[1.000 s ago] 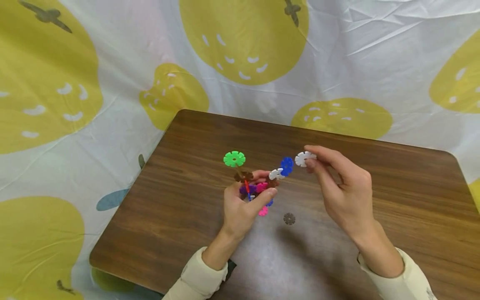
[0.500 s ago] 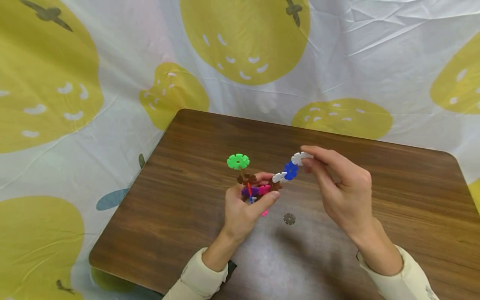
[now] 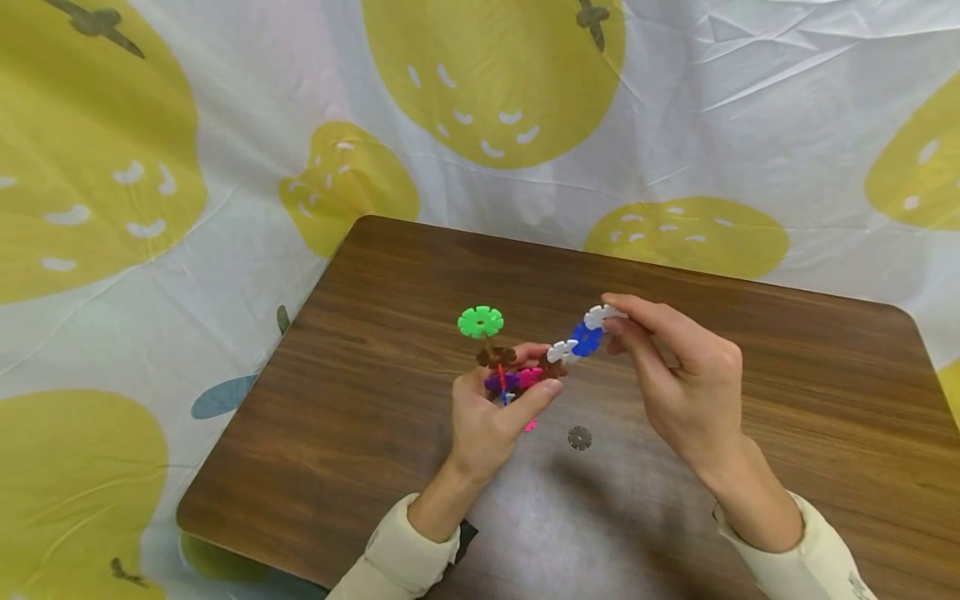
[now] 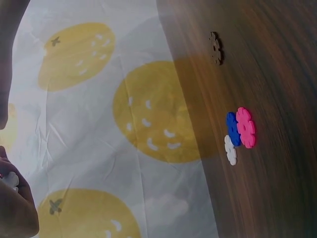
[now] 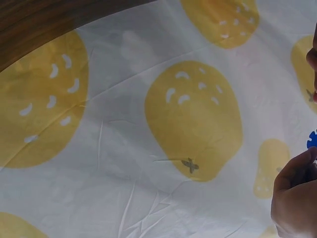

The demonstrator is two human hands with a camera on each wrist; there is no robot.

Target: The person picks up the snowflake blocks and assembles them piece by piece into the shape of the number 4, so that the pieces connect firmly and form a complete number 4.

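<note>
- Since the earlier frame, the right hand (image 3: 678, 379) has brought its white disc (image 3: 597, 316) against the blue disc (image 3: 586, 337); before there was a gap between them.
- The right hand pinches the white disc between thumb and forefinger.
- The left hand (image 3: 487, 417) stays curled around the cluster of plastic discs (image 3: 513, 379) (a green disc (image 3: 480, 321) stands on top), above the middle of the table (image 3: 375, 400).
- A brown disc (image 3: 579, 437) lies loose on the table, nearer its front edge.
- No writing can be read anywhere.
</note>
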